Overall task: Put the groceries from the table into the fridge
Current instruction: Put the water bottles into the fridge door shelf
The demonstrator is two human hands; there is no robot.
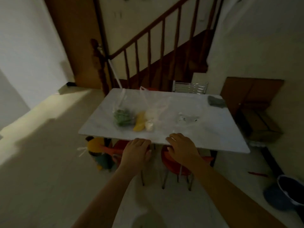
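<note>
Your two bare forearms reach up from the bottom of the frame, and your left hand (137,150) and right hand (181,148) hang palm-down at the near edge of the white table (205,134) in the middle, fingers loosely curled and a little apart, holding nothing. Just above them on the tabletop lie the groceries in clear plastic: a bag of greens (123,118), a yellow fruit (139,123) touching its right side, and a white packet (149,125). Red stools (171,162) stand under the table.

white table (205,129) with bagged greens (122,118), yellow fruit (139,123), grey cloth (215,101)
</note>
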